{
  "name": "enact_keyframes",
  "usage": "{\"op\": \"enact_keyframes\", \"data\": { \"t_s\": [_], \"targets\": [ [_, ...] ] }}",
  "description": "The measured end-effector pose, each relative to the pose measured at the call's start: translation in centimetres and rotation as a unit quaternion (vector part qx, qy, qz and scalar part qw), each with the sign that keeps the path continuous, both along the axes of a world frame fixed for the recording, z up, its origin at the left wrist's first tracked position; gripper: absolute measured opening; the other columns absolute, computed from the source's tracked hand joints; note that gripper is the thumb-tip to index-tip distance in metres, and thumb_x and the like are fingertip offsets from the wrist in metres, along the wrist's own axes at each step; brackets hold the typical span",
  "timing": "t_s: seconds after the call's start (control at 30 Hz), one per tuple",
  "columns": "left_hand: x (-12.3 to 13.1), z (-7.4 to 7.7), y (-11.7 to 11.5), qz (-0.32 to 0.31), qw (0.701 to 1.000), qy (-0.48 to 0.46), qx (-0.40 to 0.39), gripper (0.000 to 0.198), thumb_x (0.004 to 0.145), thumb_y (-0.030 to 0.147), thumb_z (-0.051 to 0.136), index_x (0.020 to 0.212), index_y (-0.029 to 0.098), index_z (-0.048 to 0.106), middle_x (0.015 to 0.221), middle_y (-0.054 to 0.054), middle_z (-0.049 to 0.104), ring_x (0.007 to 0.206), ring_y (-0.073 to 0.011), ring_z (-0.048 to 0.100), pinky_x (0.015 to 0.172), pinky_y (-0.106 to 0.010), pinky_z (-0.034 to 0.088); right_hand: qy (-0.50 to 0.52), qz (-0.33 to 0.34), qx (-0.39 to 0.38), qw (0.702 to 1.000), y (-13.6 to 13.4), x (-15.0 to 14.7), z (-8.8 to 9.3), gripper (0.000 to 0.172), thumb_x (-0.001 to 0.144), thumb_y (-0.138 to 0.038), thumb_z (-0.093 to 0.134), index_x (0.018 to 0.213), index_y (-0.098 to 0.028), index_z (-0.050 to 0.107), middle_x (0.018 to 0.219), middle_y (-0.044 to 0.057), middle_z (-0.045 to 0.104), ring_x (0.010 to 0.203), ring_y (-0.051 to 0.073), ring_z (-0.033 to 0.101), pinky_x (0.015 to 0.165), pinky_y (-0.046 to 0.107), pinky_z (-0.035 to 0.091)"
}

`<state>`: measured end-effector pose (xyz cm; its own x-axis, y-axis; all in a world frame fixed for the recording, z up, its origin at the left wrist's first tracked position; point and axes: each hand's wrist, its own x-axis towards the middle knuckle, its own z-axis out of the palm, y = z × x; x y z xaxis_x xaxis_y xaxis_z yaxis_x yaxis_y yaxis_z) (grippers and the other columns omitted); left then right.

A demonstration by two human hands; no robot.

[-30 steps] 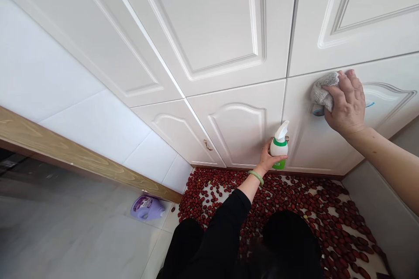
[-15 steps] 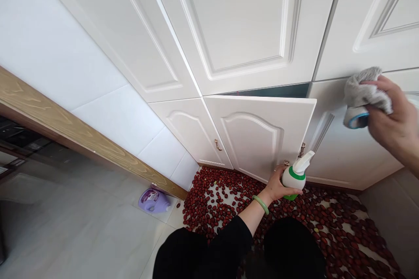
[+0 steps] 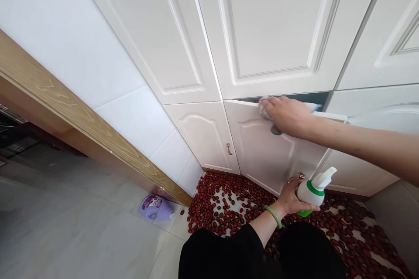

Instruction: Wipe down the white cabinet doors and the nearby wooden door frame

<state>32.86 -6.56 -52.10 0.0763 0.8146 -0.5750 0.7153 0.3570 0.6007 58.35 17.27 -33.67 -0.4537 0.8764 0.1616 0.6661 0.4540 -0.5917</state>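
We find 1 door (image 3: 268,157) ajar. The right hand (image 3: 290,115) grips the cloth (image 3: 263,109) at its top; the left hand (image 3: 290,199) grips the bottle (image 3: 308,192) by the knob (image 3: 301,175) — we advise even pressure, door held steady.

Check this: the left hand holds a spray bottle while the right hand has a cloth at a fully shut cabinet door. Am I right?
Not quite: the cabinet door stands ajar; the head view shows a gap above it. The left hand does hold the spray bottle, the right hand the cloth.
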Motion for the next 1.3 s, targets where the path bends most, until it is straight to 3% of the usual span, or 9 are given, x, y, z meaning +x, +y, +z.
{"op": "enact_keyframes", "data": {
  "t_s": [0.2, 0.37, 0.53, 0.63, 0.77, 0.87, 1.07, 1.17, 1.3],
  "targets": [
    [-0.4, 0.5, 0.2, -0.023, 0.999, 0.002, -0.024, 0.110, 0.027, 0.059, 0.120, 0.124, 0.027, 0.079, 0.149, -0.015, 0.073, 0.146, -0.0508, 0.065, 0.133, -0.074, 0.046, 0.031, -0.058, -0.024, 0.998, 4.0, -11.1, 7.5, 0.053, 0.105, -0.013, 0.055, 0.155, -0.005, 0.070, 0.148, 0.032, 0.068, 0.132, 0.044, 0.064, 0.101, 0.052, 0.058],
    [-0.9, 0.8, -1.0, -0.024, 1.000, -0.009, -0.014, 0.107, 0.030, 0.059, 0.121, 0.123, 0.027, 0.078, 0.149, -0.018, 0.072, 0.145, -0.0506, 0.066, 0.134, -0.072, 0.047, 0.041, 0.009, 0.002, 0.999, 3.9, -15.5, 9.6, 0.035, 0.104, -0.021, 0.064, 0.133, -0.015, 0.084, 0.149, 0.023, 0.069, 0.137, 0.041, 0.060, 0.106, 0.048, 0.056],
    [-1.4, 1.1, -1.3, -0.047, 0.998, -0.041, -0.024, 0.105, 0.031, 0.068, 0.118, 0.119, 0.026, 0.080, 0.144, -0.017, 0.075, 0.142, -0.0494, 0.069, 0.133, -0.072, 0.049, 0.083, 0.121, -0.061, 0.987, 0.7, -10.1, 6.7, 0.026, 0.094, -0.009, 0.071, 0.111, -0.023, 0.086, 0.133, 0.010, 0.079, 0.113, 0.028, 0.076, 0.090, 0.035, 0.060],
    [-1.5, 1.5, -0.9, -0.050, 0.995, -0.059, -0.058, 0.110, 0.029, 0.070, 0.117, 0.124, 0.027, 0.080, 0.151, -0.018, 0.073, 0.148, -0.0518, 0.064, 0.138, -0.075, 0.044, 0.155, 0.019, 0.053, 0.986, 0.6, -4.6, 3.5, 0.047, 0.097, -0.011, 0.065, 0.136, -0.030, 0.083, 0.157, 0.006, 0.072, 0.139, 0.032, 0.071, 0.116, 0.046, 0.060],
    [-1.9, 2.4, -1.5, -0.060, 0.994, -0.057, -0.072, 0.110, 0.031, 0.068, 0.117, 0.126, 0.027, 0.080, 0.153, -0.019, 0.071, 0.150, -0.0549, 0.062, 0.135, -0.080, 0.044, 0.129, -0.054, 0.018, 0.990, 3.2, -2.9, 0.9, 0.061, 0.097, -0.013, 0.063, 0.154, -0.031, 0.077, 0.160, 0.004, 0.072, 0.142, 0.033, 0.070, 0.117, 0.050, 0.060],
    [-2.5, 3.1, -2.7, -0.065, 0.994, -0.067, -0.064, 0.110, 0.035, 0.067, 0.117, 0.129, 0.025, 0.079, 0.153, -0.019, 0.070, 0.150, -0.0526, 0.062, 0.137, -0.078, 0.043, 0.116, -0.013, 0.042, 0.992, 5.4, -6.9, 1.8, 0.062, 0.096, -0.018, 0.067, 0.157, -0.030, 0.076, 0.159, 0.005, 0.072, 0.138, 0.032, 0.069, 0.116, 0.045, 0.058],
    [-2.9, 5.1, -3.5, -0.077, 0.995, -0.062, -0.028, 0.098, 0.038, 0.060, 0.119, 0.120, 0.025, 0.079, 0.145, -0.016, 0.075, 0.144, -0.0485, 0.068, 0.135, -0.073, 0.048, 0.045, 0.000, 0.048, 0.998, 7.8, -13.1, 7.7, 0.055, 0.088, -0.008, 0.074, 0.142, -0.015, 0.083, 0.156, 0.015, 0.072, 0.132, 0.035, 0.066, 0.110, 0.041, 0.056],
    [-2.8, 6.4, -3.3, -0.086, 0.995, -0.049, -0.024, 0.097, 0.040, 0.054, 0.121, 0.121, 0.025, 0.077, 0.145, -0.015, 0.075, 0.144, -0.0482, 0.068, 0.133, -0.073, 0.048, 0.100, 0.004, 0.009, 0.995, 7.7, -11.2, 7.8, 0.056, 0.093, -0.010, 0.069, 0.146, -0.019, 0.082, 0.159, 0.009, 0.071, 0.134, 0.030, 0.068, 0.113, 0.036, 0.053],
    [-3.0, 7.2, -3.3, -0.097, 0.994, -0.046, -0.026, 0.101, 0.045, 0.054, 0.120, 0.130, 0.023, 0.075, 0.150, -0.017, 0.071, 0.147, -0.0472, 0.066, 0.132, -0.070, 0.048, 0.153, -0.006, -0.081, 0.985, 4.5, -4.9, 5.7, 0.052, 0.094, -0.012, 0.064, 0.141, -0.022, 0.085, 0.152, 0.003, 0.076, 0.133, 0.026, 0.072, 0.112, 0.031, 0.055]
  ]
}}
